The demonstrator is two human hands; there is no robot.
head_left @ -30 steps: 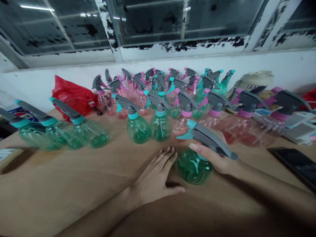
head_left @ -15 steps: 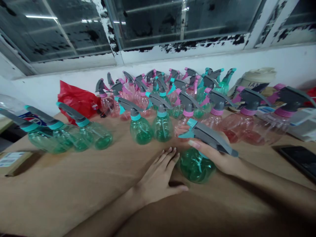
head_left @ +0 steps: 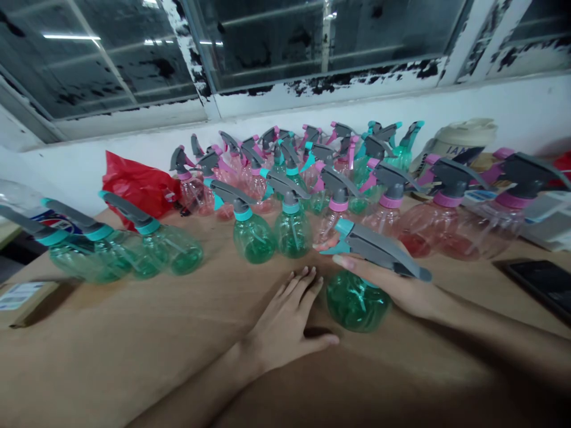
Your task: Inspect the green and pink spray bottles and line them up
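Note:
My right hand point(head_left: 397, 291) is wrapped round the neck of a green spray bottle point(head_left: 357, 303) with a grey and turquoise trigger head. That bottle stands upright on the wooden table point(head_left: 178, 356), its nozzle pointing left; some of my fingers are hidden behind it. Just left of it, my left hand point(head_left: 288, 324) lies flat on the table with fingers stretched out, holding nothing. Beyond my hands stand two more green spray bottles point(head_left: 292, 232), and beside them a row of pink spray bottles point(head_left: 422, 229).
Several green spray bottles point(head_left: 173, 249) stand at the left near a small cardboard box point(head_left: 27, 300). A red plastic bag point(head_left: 134, 187) lies behind them. More spray bottles crowd the back by the wall. A phone point(head_left: 542, 282) and a whitish container point(head_left: 466, 139) are at the right.
The view has shifted very slightly. Both hands and the held spray bottle stay in nearly the same place.

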